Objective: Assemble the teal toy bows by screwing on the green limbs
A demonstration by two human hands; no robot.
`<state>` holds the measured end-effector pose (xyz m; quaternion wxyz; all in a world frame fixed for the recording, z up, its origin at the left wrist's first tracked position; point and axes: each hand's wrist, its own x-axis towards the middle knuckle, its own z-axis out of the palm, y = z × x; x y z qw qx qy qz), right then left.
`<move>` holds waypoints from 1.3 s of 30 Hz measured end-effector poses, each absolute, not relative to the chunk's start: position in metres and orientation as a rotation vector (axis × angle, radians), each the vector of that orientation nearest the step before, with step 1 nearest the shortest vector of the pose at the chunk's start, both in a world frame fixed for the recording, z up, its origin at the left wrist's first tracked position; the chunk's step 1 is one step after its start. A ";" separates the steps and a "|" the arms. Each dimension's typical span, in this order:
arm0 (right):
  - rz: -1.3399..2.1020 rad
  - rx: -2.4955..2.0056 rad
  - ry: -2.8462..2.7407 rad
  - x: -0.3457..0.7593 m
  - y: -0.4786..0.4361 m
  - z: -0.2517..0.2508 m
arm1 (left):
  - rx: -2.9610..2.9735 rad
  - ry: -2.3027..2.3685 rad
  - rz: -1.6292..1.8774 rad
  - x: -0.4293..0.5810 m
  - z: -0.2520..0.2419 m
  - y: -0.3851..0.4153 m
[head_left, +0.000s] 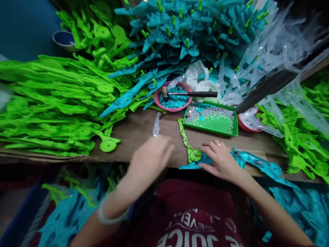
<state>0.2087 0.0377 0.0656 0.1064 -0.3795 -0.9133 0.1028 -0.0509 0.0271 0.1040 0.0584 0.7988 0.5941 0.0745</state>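
My left hand is smeared by motion over the front of the table. Just beyond it lies a small translucent plastic piece; whether the fingers touch it is unclear. My right hand grips a blue plastic part at the table's front edge, thumb on the near side and fingers on the far side. A lime-green plastic part with a round disc stands out from that blue part, its disc beside my right fingertips. Another blue part lies to the right of this hand.
Green parts pile up at left, blue parts at the back, clear pieces at back right. A hammer rests across a pink bowl. Beside it sits a green tray of small metal pieces. A dark bar slants in.
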 end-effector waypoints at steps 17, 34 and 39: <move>0.679 -0.902 -2.751 0.207 0.045 0.037 | 1.755 2.177 -0.017 -0.060 0.057 0.069; 0.766 -0.916 -2.694 0.205 0.047 0.033 | 0.823 1.405 0.450 -0.032 0.054 0.055; 0.715 -0.938 -2.727 0.203 0.046 0.035 | 1.129 1.557 0.165 -0.041 0.051 0.076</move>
